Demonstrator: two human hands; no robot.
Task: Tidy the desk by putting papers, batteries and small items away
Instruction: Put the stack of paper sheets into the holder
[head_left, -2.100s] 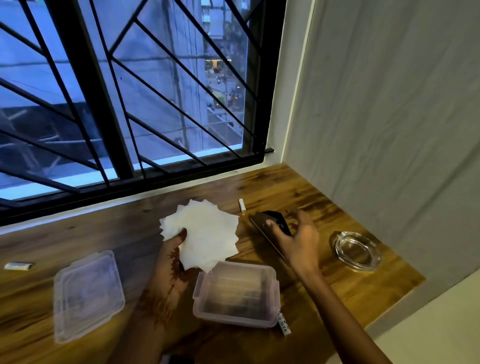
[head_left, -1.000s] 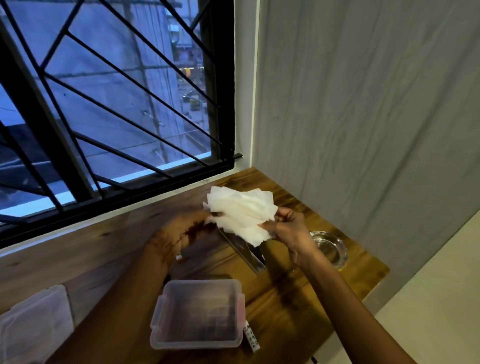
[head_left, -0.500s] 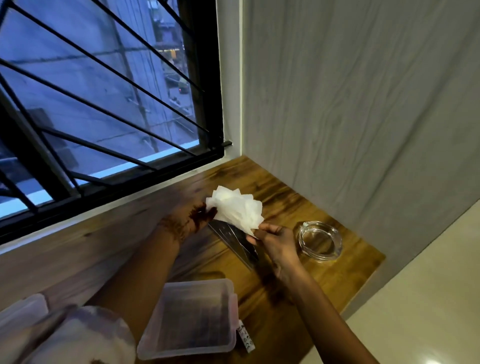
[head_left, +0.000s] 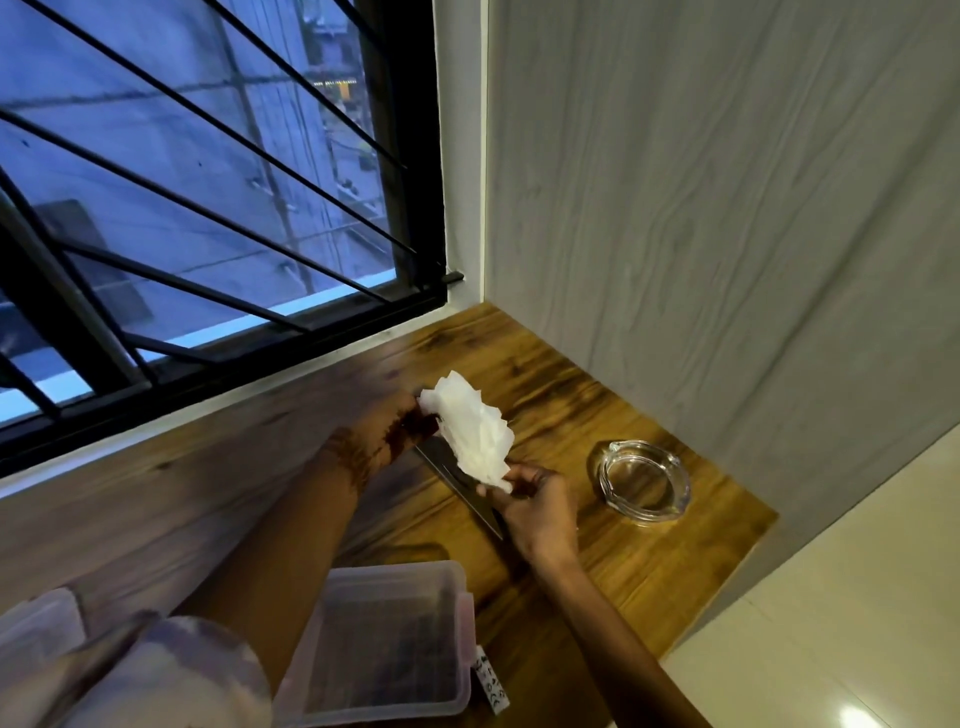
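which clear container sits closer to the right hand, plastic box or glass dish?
The round clear glass ashtray, just beside the right hand near the wall. The rectangular clear plastic box lies nearer the camera, below both forearms.

Between the left hand (head_left: 384, 436) and right hand (head_left: 540, 512), the papers (head_left: 475, 434) look thin, white and matt. Right of the right hand, a clear glass ashtray (head_left: 644, 486) gleams. The desk (head_left: 649, 577) is smooth grained wood. Below the hands sits a translucent plastic box (head_left: 387, 644).
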